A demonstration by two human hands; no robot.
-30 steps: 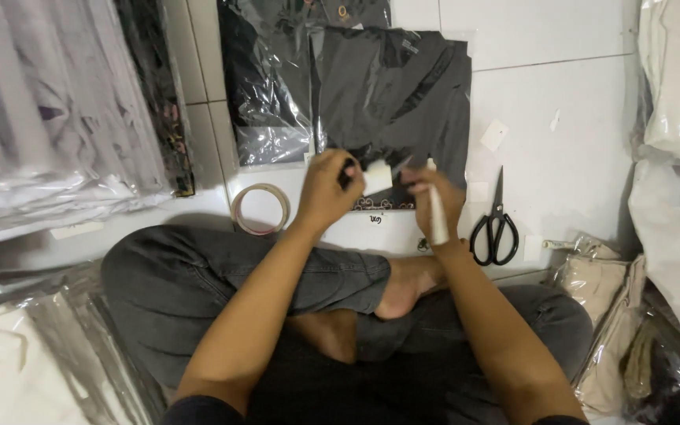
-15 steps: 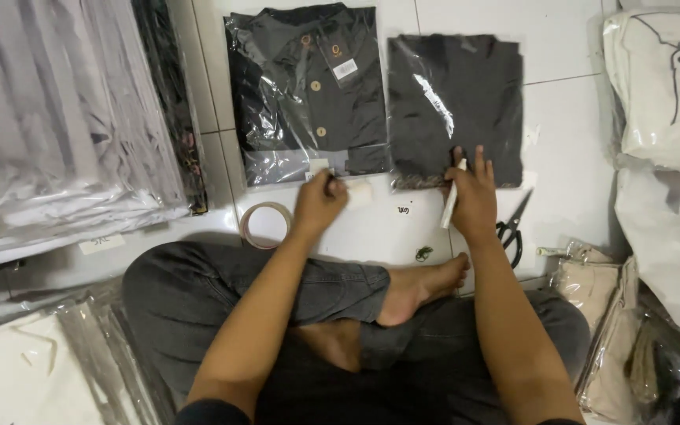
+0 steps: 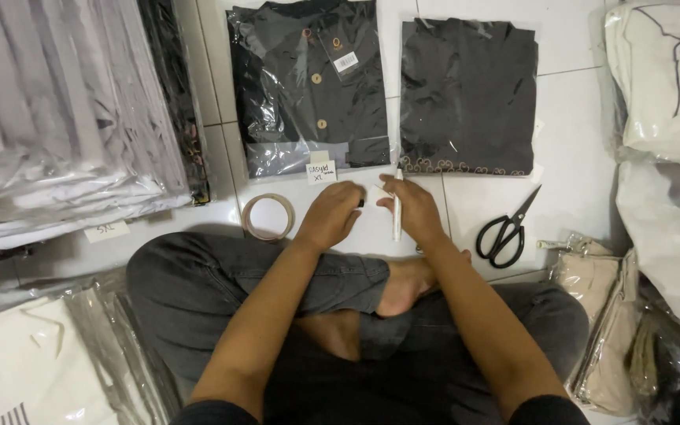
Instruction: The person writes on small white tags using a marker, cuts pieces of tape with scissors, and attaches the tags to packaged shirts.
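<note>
Both our hands have drawn back from the shirt bags toward our feet. Left hand point(image 3: 332, 214) curls, fingertips pinching a small paper slip point(image 3: 377, 191); right hand point(image 3: 417, 206) grips a white marker point(image 3: 397, 206) upright and touches the same slip. Ink could smear if the slip slides on the tile. Tape roll point(image 3: 268, 216) left, scissors point(image 3: 507, 230) right, labelled bag point(image 3: 308, 86) ahead; nothing blocks.

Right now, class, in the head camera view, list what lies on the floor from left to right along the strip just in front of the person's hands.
Small paper label → roll of tape → left hand → white marker pen held in the right hand → black scissors.
</note>
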